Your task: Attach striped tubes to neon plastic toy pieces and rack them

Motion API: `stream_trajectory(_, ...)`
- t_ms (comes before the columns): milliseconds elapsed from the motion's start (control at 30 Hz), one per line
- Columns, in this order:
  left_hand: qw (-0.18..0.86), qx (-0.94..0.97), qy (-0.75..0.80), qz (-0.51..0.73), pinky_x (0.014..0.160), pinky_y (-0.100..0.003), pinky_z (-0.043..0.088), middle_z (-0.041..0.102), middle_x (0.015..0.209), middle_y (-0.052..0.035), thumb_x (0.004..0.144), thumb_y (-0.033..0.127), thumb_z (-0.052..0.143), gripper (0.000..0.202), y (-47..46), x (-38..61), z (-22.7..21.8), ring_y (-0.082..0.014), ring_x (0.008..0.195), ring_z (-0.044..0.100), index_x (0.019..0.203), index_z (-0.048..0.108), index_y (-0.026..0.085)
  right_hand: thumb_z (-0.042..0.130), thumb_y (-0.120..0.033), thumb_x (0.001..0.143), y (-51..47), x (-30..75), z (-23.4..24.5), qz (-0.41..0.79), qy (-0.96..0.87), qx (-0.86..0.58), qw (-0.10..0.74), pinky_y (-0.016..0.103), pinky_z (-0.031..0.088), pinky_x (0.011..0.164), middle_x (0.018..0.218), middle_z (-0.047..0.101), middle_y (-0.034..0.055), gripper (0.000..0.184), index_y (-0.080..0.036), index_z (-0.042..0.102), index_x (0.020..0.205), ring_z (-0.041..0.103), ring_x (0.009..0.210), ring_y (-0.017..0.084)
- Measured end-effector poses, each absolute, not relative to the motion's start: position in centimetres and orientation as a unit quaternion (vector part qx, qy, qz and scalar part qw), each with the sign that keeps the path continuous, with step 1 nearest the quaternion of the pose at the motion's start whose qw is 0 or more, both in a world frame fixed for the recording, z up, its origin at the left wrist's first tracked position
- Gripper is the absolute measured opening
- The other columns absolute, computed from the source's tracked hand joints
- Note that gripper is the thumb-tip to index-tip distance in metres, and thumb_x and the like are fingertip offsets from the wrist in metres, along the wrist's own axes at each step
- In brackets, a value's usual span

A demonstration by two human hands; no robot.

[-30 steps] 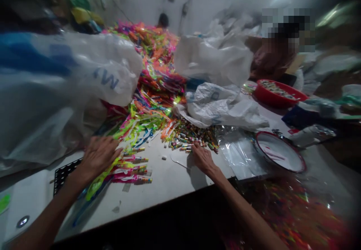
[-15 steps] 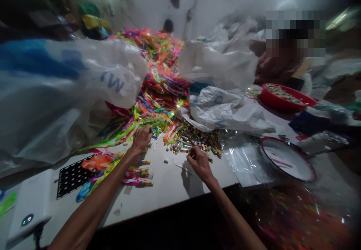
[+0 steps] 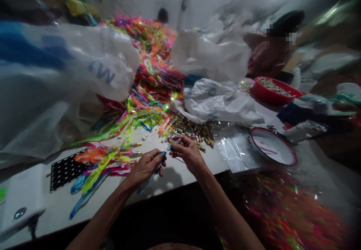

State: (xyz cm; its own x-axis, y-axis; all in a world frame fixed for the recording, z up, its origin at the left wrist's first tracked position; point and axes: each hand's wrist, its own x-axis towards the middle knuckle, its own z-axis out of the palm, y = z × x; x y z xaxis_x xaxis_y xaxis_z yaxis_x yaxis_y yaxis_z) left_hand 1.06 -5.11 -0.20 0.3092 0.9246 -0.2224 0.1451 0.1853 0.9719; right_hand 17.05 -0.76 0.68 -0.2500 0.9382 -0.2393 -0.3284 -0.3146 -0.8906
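Observation:
My left hand (image 3: 149,164) is closed on a limp blue plastic strip (image 3: 143,186); its bunched end pokes out at the fingertips and the rest hangs below the hand. Close beside it, my right hand (image 3: 188,153) pinches a small printed tube (image 3: 175,142), one end facing the strip's end. I cannot tell whether the two touch. Left of my hands lie several bright plastic strips (image 3: 101,173) with small tubes on their ends, partly over a black perforated tray (image 3: 63,169). Beyond my right hand is a heap of small printed tubes (image 3: 194,127).
A tall pile of colourful strips (image 3: 155,69) rises between big plastic sacks (image 3: 113,54). A white box (image 3: 24,197) with a cable sits at left. At right are clear bags (image 3: 237,152), a red-rimmed basin (image 3: 282,156), a red bowl (image 3: 270,95) and a seated person (image 3: 267,60).
My left hand has come back from the pile toward me and right, now with a blue strip. My right hand has lifted from the tubes, one in its fingers. The view has shifted slightly.

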Motion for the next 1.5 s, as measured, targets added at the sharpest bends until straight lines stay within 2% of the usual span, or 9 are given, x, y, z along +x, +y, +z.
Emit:
stream_trajectory(233, 0.633, 0.526, 0.452, 0.344, 0.048, -0.021, 0.034, 0.053, 0.064, 0.0025, 0.086, 0.043, 0.042, 0.032, -6.0, 1.0, -0.4, -0.007, 0.045, 0.046, 0.096, 0.051, 0.014, 0.076, -0.024, 0.059, -1.8, 17.2, -0.6, 0.722, -0.349, -0.394, 0.448, 0.022, 0.047, 0.05, 0.055, 0.061, -0.0019, 0.034, -0.014, 0.058, 0.087, 0.06, 0.05, 0.012)
stream_trajectory(433, 0.639, 0.518, 0.465, 0.325, 0.05, -0.021, 0.033, 0.054, 0.066, 0.0019, 0.087, 0.042, 0.042, 0.03, -6.5, 0.7, -0.4, -0.0065, 0.046, 0.046, 0.095, 0.05, 0.014, 0.075, -0.027, 0.062, -2.0, 16.8, -0.6, 0.706, -0.382, -0.404, 0.438, 0.018, 0.039, 0.04, 0.053, 0.058, -0.0032, 0.025, -0.014, 0.059, 0.077, 0.052, 0.04, 0.008)
stream_trajectory(633, 0.641, 0.522, 0.461, 0.321, 0.054, -0.022, 0.035, 0.057, 0.075, -0.0002, 0.086, 0.043, 0.044, 0.029, -6.6, 0.8, -0.3, -0.0066, 0.051, 0.049, 0.086, 0.051, 0.015, 0.076, -0.027, 0.061, -2.0, 16.4, -1.0, 0.689, -0.373, -0.425, 0.453, 0.017, 0.035, 0.035, 0.051, 0.055, -0.0045, 0.024, -0.014, 0.059, 0.073, 0.044, 0.038, 0.005)
stream_trajectory(833, 0.637, 0.534, 0.457, 0.316, 0.053, -0.022, 0.034, 0.057, 0.075, -0.0005, 0.085, 0.045, 0.043, 0.03, -6.3, 0.6, -0.5, -0.0067, 0.05, 0.048, 0.08, 0.05, 0.015, 0.077, -0.028, 0.059, -1.9, 16.4, -1.2, 0.692, -0.363, -0.428, 0.454, 0.017, 0.035, 0.035, 0.053, 0.057, -0.0028, 0.025, -0.014, 0.058, 0.07, 0.045, 0.039, 0.006)
stream_trajectory(1033, 0.657, 0.509, 0.457, 0.319, 0.048, -0.021, 0.031, 0.052, 0.064, 0.0025, 0.086, 0.048, 0.041, 0.034, -6.4, 0.6, -0.6, -0.0062, 0.045, 0.043, 0.078, 0.049, 0.016, 0.075, -0.028, 0.061, -2.3, 15.7, -1.3, 0.68, -0.394, -0.426, 0.448, 0.017, 0.036, 0.035, 0.05, 0.056, -0.0044, 0.025, -0.016, 0.054, 0.069, 0.044, 0.036, 0.006)
stream_trajectory(1167, 0.605, 0.572, 0.458, 0.312, 0.047, -0.02, 0.03, 0.044, 0.055, 0.0052, 0.087, 0.048, 0.038, 0.037, -6.3, 0.6, 0.3, -0.0065, 0.045, 0.039, 0.074, 0.05, 0.016, 0.073, -0.028, 0.063, -3.4, 15.1, -2.7, 0.659, -0.419, -0.443, 0.441, 0.018, 0.036, 0.035, 0.045, 0.053, -0.0068, 0.025, -0.017, 0.051, 0.067, 0.045, 0.034, 0.007)
stream_trajectory(1333, 0.592, 0.587, 0.451, 0.318, 0.048, -0.02, 0.033, 0.045, 0.062, 0.0057, 0.089, 0.044, 0.037, 0.029, -6.1, 0.1, 0.6, -0.0065, 0.047, 0.042, 0.089, 0.048, 0.018, 0.075, -0.029, 0.062, -2.9, 16.0, -2.8, 0.657, -0.333, -0.447, 0.507, 0.017, 0.035, 0.037, 0.053, 0.058, -0.0037, 0.026, -0.015, 0.056, 0.071, 0.047, 0.038, 0.006)
stream_trajectory(1400, 0.607, 0.575, 0.455, 0.307, 0.047, -0.02, 0.033, 0.045, 0.067, 0.0054, 0.088, 0.045, 0.037, 0.029, -6.3, -0.1, 0.3, -0.0063, 0.047, 0.042, 0.094, 0.047, 0.019, 0.077, -0.028, 0.06, -2.5, 16.4, -2.0, 0.681, -0.327, -0.427, 0.497, 0.017, 0.035, 0.036, 0.052, 0.057, -0.0041, 0.027, -0.016, 0.056, 0.071, 0.047, 0.039, 0.006)
stream_trajectory(1500, 0.609, 0.575, 0.468, 0.284, 0.048, -0.021, 0.035, 0.043, 0.067, 0.0053, 0.088, 0.045, 0.037, 0.029, -6.5, 0.0, -0.1, -0.0068, 0.049, 0.043, 0.089, 0.048, 0.018, 0.077, -0.029, 0.059, -2.4, 16.2, -1.3, 0.711, -0.341, -0.407, 0.462, 0.017, 0.034, 0.035, 0.049, 0.055, -0.0044, 0.027, -0.016, 0.056, 0.07, 0.045, 0.037, 0.006)
